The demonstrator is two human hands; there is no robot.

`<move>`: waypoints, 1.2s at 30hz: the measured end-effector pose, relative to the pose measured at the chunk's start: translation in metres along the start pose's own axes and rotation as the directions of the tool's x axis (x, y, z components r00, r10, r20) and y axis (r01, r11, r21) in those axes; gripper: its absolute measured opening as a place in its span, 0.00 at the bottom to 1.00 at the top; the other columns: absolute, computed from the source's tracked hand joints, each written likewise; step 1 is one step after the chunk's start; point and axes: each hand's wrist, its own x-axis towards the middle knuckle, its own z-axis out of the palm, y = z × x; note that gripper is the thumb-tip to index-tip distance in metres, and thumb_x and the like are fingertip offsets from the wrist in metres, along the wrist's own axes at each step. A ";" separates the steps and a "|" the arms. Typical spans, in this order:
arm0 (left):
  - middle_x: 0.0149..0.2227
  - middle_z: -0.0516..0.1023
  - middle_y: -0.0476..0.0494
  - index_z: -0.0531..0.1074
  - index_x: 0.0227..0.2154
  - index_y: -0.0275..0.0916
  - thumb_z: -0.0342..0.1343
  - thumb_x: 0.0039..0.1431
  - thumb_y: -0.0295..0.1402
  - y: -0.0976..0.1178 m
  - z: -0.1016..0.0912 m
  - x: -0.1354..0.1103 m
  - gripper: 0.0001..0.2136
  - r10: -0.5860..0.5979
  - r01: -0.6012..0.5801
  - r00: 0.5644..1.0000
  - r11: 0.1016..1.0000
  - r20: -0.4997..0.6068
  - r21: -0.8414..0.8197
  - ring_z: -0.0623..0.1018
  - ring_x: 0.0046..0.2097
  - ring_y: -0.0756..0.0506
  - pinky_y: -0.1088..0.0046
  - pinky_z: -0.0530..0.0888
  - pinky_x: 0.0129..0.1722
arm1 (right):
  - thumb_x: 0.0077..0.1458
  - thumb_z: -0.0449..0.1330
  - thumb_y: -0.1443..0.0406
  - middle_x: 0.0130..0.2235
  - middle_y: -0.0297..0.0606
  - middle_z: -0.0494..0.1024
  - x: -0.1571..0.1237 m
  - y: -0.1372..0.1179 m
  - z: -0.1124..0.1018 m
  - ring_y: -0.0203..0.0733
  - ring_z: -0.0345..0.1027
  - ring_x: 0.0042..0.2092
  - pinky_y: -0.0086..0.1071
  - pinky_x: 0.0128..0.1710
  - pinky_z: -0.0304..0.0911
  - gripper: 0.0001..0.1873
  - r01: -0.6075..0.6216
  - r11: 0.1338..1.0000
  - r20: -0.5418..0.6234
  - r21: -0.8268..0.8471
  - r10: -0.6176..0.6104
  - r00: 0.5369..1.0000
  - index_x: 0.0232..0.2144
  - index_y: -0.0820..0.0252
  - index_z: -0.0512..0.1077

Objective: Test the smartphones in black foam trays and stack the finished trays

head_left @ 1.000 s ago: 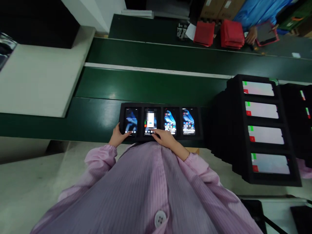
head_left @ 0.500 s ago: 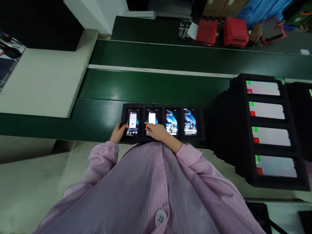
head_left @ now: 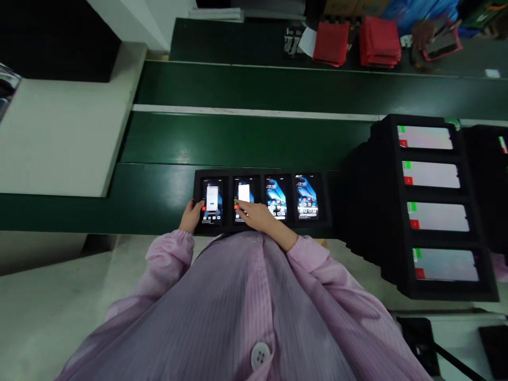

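Note:
A black foam tray (head_left: 262, 228) lies on the green bench in front of me with several lit phones standing side by side in it. My left hand (head_left: 192, 216) rests at the tray's left edge, its thumb touching the lower screen of the first phone (head_left: 211, 200), which shows a white pop-up. My right hand (head_left: 256, 216) lies over the bottom of the second phone (head_left: 243, 193), a finger stretched onto its screen, also with a white pop-up. The two phones (head_left: 276, 197) to the right show home screens.
A tall stack of black trays (head_left: 400, 211) holding phones with pale screens stands at the right. A green conveyor belt (head_left: 246, 140) runs behind the tray. Red pouches (head_left: 379, 42) and another person's hand (head_left: 420, 37) are on the far bench. A white surface (head_left: 59, 137) sits at left.
A white pop-up has appeared on the first phone. My right hand slid left from the gap by the third phone onto the second phone's screen. My left thumb stayed on the first phone.

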 end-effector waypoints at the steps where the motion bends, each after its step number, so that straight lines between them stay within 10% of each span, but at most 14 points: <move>1: 0.43 0.82 0.42 0.73 0.52 0.40 0.54 0.57 0.44 0.000 0.000 -0.001 0.22 0.002 -0.002 1.000 1.000 -0.005 0.003 0.81 0.47 0.40 0.62 0.78 0.51 | 0.74 0.48 0.61 0.65 0.40 0.73 0.002 -0.001 0.001 0.53 0.75 0.59 0.42 0.55 0.71 0.24 -0.004 1.000 0.004 -0.009 0.004 1.000 0.68 0.58 0.64; 8: 0.47 0.81 0.41 0.74 0.47 0.41 0.51 0.62 0.45 -0.001 0.001 -0.006 0.17 0.034 -0.032 0.995 0.999 -0.091 0.022 0.77 0.55 0.39 0.62 0.73 0.59 | 0.74 0.51 0.62 0.59 0.40 0.80 -0.009 0.013 -0.005 0.48 0.77 0.56 0.38 0.55 0.70 0.23 -0.019 0.997 -0.076 0.074 0.025 0.997 0.66 0.56 0.68; 19: 0.48 0.77 0.38 0.73 0.43 0.39 0.49 0.66 0.43 -0.002 0.004 -0.006 0.14 0.103 -0.093 0.975 0.994 -0.196 0.059 0.72 0.60 0.38 0.58 0.66 0.66 | 0.69 0.56 0.61 0.48 0.37 0.86 -0.125 0.088 0.009 0.43 0.83 0.44 0.31 0.45 0.73 0.16 -0.086 0.987 -0.201 0.134 0.112 0.973 0.48 0.52 0.83; 28: 0.43 0.78 0.40 0.73 0.40 0.39 0.50 0.64 0.42 0.003 0.004 -0.009 0.13 0.113 -0.098 0.974 0.992 -0.199 0.083 0.74 0.58 0.36 0.56 0.68 0.65 | 0.71 0.53 0.60 0.55 0.37 0.82 -0.109 0.090 0.007 0.48 0.81 0.51 0.38 0.50 0.75 0.19 -0.263 0.958 -0.309 0.114 0.286 0.907 0.57 0.50 0.78; 36: 0.47 0.78 0.37 0.73 0.42 0.37 0.50 0.64 0.41 0.003 0.003 -0.008 0.14 0.100 -0.084 0.975 0.992 -0.197 0.089 0.75 0.56 0.36 0.56 0.68 0.64 | 0.70 0.54 0.62 0.55 0.40 0.82 -0.113 0.089 0.006 0.46 0.81 0.50 0.34 0.49 0.74 0.16 -0.141 0.981 -0.272 0.130 0.172 0.947 0.50 0.54 0.82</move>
